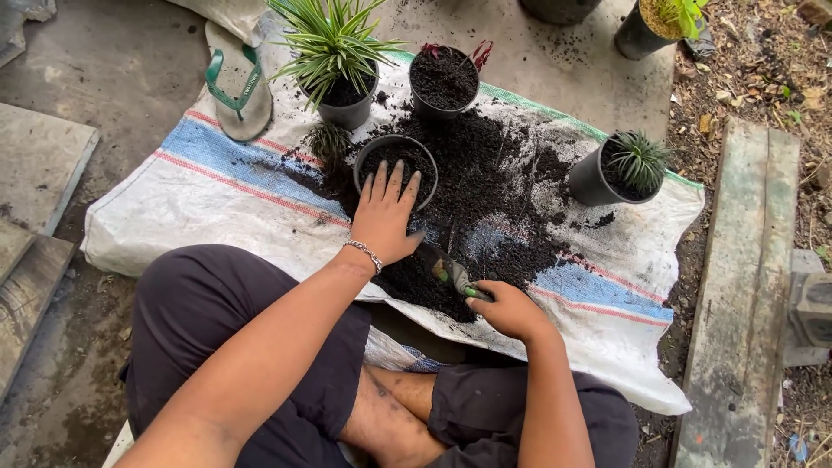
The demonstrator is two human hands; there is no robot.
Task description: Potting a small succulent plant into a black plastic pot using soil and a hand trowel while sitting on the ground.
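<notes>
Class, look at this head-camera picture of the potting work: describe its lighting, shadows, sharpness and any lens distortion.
Head view: soft, even daylight, no glare; only faint shadows under the left hand on the soil-filled black pot. Head view: the right hand gripping the trowel is fairly sharp, as is the dark soil on the woven sack. Head view: wide-angle bending shows at the edges, on the wooden plank.

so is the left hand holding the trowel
No, the left hand lies flat on the soil-filled black pot, while the right hand grips the green-handled trowel.
</notes>
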